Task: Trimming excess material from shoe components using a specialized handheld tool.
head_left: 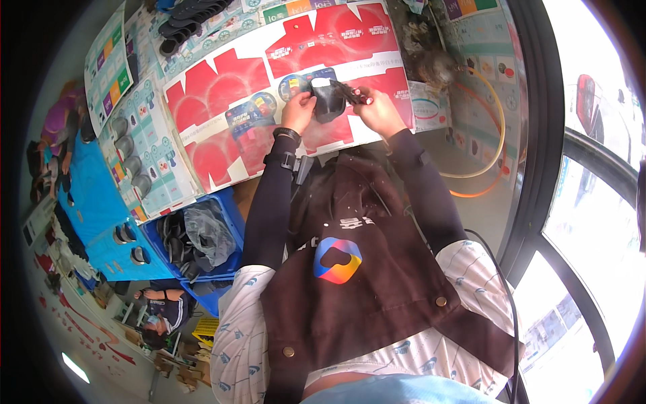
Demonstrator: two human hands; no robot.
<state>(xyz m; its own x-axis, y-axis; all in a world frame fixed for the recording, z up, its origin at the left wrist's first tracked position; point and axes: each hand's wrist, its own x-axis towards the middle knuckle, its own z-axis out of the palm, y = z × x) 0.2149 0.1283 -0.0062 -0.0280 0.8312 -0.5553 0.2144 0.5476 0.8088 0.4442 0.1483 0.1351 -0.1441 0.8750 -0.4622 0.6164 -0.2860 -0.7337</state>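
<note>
A black, rounded, cup-like piece (328,106) with a pale patch at its top edge is held over the table, in front of my body. My left hand (298,113) is closed, thumb and fingers pinching the piece's left edge. From the right, my right hand (381,113) is closed around a slim dark tool (350,92), whose tip reaches the piece's right side. The tool's exact kind is too small to make out. Under both hands lies a red and white printed cardboard sheet (232,74).
Grey cup-like pieces (124,147) line the table's left side, and black curved pieces (178,30) lie at the far left. A blue crate (232,222) with black pieces and a plastic bag stands below. Yellow hose (502,128) loops at right. Other people (165,316) are at left.
</note>
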